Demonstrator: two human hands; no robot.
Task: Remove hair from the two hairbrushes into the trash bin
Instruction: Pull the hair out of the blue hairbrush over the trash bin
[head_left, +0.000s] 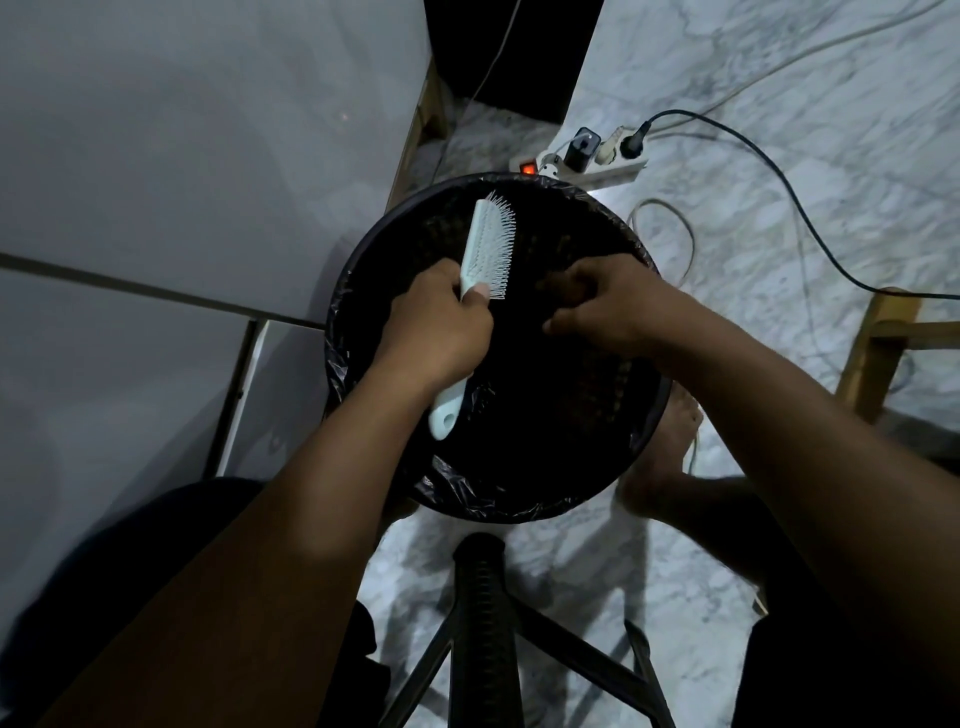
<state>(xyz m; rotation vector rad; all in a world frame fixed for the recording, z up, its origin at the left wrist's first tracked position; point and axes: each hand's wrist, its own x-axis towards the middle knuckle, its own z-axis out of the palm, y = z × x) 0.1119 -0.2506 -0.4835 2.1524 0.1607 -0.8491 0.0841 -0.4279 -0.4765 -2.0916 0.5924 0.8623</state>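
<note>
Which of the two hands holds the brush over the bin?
The left hand: it grips the white brush. The right hand holds no brush.

Round black trash bin with dark plastic liner (363, 275): mouth open at frame centre, partly crossed by pale plastic hairbrush (488, 244) and both hands. Grey desk (182, 156) edge crowds bin at left. White power strip with plugs and cables (582, 158) just above bin. Black stool frame (485, 597) blocks lower centre. Marble floor at right open.

Marble floor (779, 249), trash bin (363, 270), power strip (587, 169), cables (779, 171)
</note>
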